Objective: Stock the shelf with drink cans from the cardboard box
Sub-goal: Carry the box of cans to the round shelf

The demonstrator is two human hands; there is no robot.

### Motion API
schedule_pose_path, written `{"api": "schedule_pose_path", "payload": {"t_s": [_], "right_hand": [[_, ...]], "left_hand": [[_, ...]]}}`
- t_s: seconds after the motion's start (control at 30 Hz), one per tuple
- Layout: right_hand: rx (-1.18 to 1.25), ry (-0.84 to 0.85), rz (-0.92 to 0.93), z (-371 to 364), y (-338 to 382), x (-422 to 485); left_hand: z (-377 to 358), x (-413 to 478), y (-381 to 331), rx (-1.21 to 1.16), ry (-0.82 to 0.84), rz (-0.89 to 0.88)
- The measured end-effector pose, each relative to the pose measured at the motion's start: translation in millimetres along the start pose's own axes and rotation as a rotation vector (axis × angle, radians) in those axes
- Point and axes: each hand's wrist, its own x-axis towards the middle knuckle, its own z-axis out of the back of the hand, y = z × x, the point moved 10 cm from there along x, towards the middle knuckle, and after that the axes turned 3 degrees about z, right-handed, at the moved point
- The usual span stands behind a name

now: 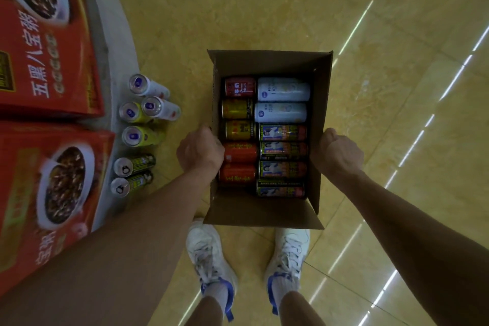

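An open cardboard box (pixel 270 63) sits low over the yellow tiled floor, in front of my feet. Inside it lie several drink cans in two columns: red and gold cans (pixel 239 111) on the left, white cans (pixel 283 88) and dark printed cans (pixel 283 151) on the right. My left hand (pixel 199 149) grips the box's left wall. My right hand (pixel 340 152) grips its right wall. Several cans (pixel 137 137) stand upright on the grey shelf ledge (pixel 116 61) at the left.
Two large red food cartons (pixel 50 61) (pixel 39 193) lie on the shelf at the far left. My white shoes (pixel 209 259) stand just behind the box. Tiled floor (pixel 264 8) stretches ahead and to the right.
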Motion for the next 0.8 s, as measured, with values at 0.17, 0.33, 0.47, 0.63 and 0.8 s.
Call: {"api": "schedule_pose_path", "payload": {"t_s": [0.17,0.33,0.47,0.63,0.8], "right_hand": [[0.070,-0.081,-0.018,12.4,2.0,-34.0],[0.137,-0.025,0.101,0.6,36.5,-74.6],[0.175,0.073,0.172,-14.7,61.4,-111.3],[0.248,0.114,0.255,-27.2,84.1,-154.9],[0.259,0.090,0.284,-32.1,93.9,-173.0]], "left_hand": [[21.1,-15.1,15.9,0.004,-0.032,0.022],[10.0,-56.3,6.5,-0.052,0.087,-0.118],[5.2,-97.4,12.9,-0.146,0.203,-0.182],[9.9,-133.9,29.8,-0.280,0.266,-0.263],[5.5,-141.6,42.7,-0.349,0.298,-0.279]]}}
